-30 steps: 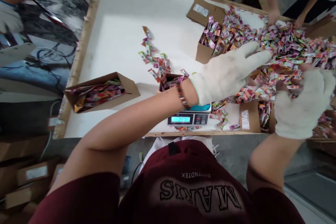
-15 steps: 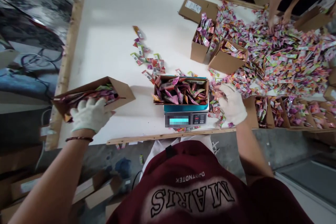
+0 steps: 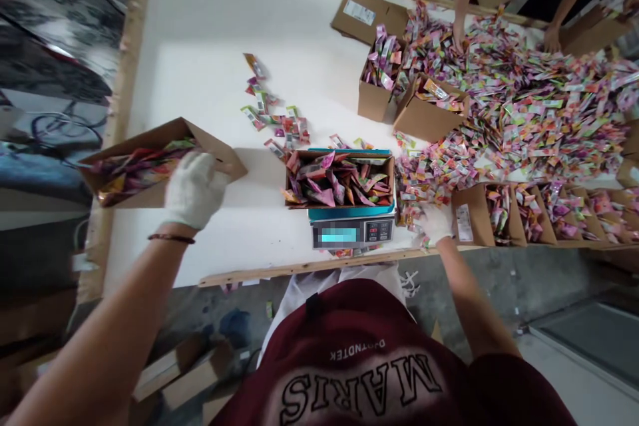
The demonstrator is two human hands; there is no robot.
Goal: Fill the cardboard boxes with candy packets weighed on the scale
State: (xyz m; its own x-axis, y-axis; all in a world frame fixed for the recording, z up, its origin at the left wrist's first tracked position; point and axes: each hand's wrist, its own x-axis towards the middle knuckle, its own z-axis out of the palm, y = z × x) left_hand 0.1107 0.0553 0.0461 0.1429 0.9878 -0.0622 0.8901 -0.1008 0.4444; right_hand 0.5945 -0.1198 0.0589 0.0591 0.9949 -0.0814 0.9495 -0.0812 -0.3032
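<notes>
My left hand (image 3: 194, 190), in a white glove, has its fingers curled over the near right edge of an open cardboard box (image 3: 132, 201). Small colourful packets (image 3: 142, 170) fill that box, which lies at an angle on the left of the table. On a digital scale (image 3: 352, 233) in front of me sits another open box (image 3: 289, 180), also full of packets. My right hand (image 3: 437, 223), gloved too, is low among loose packets (image 3: 414, 192) right of the scale. Blur and packets hide its fingertips, so its grip is unclear.
A large heap of packets (image 3: 529, 100) covers the table's right side. Filled boxes (image 3: 472, 216) line the near right edge; two more (image 3: 432, 118) stand beyond the scale near flattened cardboard (image 3: 367, 13). A co-worker's hands (image 3: 458, 36) are at the heap's far side.
My left hand has shifted right along the left box, and that box has moved away from me and left. My right hand has dropped nearer the table edge. The co-worker's hands have spread apart.
</notes>
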